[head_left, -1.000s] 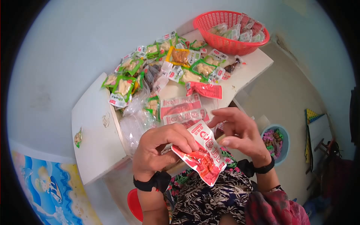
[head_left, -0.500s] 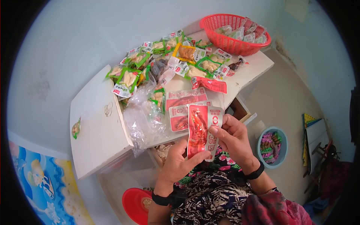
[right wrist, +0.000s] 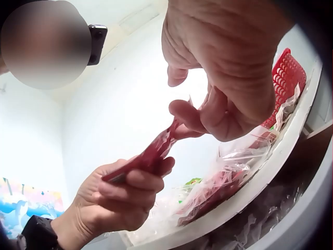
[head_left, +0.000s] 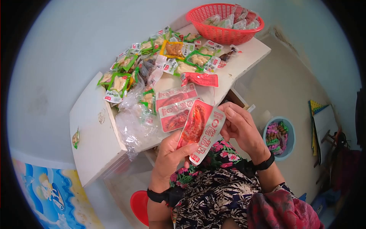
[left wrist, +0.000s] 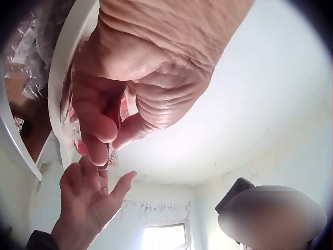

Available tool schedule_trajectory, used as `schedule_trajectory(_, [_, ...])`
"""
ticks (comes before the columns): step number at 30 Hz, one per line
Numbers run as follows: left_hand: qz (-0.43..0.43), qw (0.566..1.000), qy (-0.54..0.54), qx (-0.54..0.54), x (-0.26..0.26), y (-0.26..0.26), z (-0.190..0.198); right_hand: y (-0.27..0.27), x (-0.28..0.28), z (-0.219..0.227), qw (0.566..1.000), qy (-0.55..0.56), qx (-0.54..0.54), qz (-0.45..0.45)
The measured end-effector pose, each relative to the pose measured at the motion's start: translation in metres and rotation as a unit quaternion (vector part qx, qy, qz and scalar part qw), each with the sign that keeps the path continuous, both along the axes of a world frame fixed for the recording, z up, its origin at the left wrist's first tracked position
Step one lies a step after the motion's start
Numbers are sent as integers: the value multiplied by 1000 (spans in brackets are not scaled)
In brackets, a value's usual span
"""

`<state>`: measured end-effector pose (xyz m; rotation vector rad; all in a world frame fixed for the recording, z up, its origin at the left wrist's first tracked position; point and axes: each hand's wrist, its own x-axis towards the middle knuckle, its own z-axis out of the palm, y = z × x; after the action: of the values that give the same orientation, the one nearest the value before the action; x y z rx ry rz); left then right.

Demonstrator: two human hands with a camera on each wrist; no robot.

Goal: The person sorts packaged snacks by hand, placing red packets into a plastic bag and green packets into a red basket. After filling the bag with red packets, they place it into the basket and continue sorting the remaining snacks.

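In the head view, my left hand [head_left: 167,152] grips the lower end of a red-and-white vacuum-sealed food packet [head_left: 201,131], thumb on its face. The packet is tilted, with reddish food showing through its window. My right hand [head_left: 244,131] is at the upper right corner, fingers against the packet and thumb lifted away. That gap between thumb and packet also shows in the right wrist view, where the packet [right wrist: 151,153] is seen nearly edge-on. Two matching packets [head_left: 176,95] lie flat on the white table [head_left: 95,129], just beyond my hands.
Green-edged food packets [head_left: 118,82] are heaped along the wall, beside crumpled clear plastic [head_left: 131,122]. A red basket [head_left: 225,36] with packets stands at the far right. A drawer [head_left: 236,99] is pulled out; a blue tub [head_left: 279,137] sits on the floor.
The packet was first held printed end up by my left hand, then turned upright between both hands. Now it leans right, and my right thumb has lifted off it.
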<state>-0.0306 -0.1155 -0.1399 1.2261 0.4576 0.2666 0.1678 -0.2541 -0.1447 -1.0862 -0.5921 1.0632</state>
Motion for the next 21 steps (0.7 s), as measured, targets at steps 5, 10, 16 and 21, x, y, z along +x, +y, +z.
schedule_trajectory(5, [149,983,-102,-22,22,-16,-5,-6,-10,-8,999,3,45,11])
schedule_trajectory(10, [219,953,-190,-91,43,-52,-3,-11,-42,-14,997,-32,66,-22])
schedule_trajectory(16, [125,976,-177,-14,49,-59,-20,-15,-43,-15,981,6,89,-173])
schedule_trajectory(21, [191,946,-86,249,49,-52,-15,-38,-7,-27,961,0,47,-272])
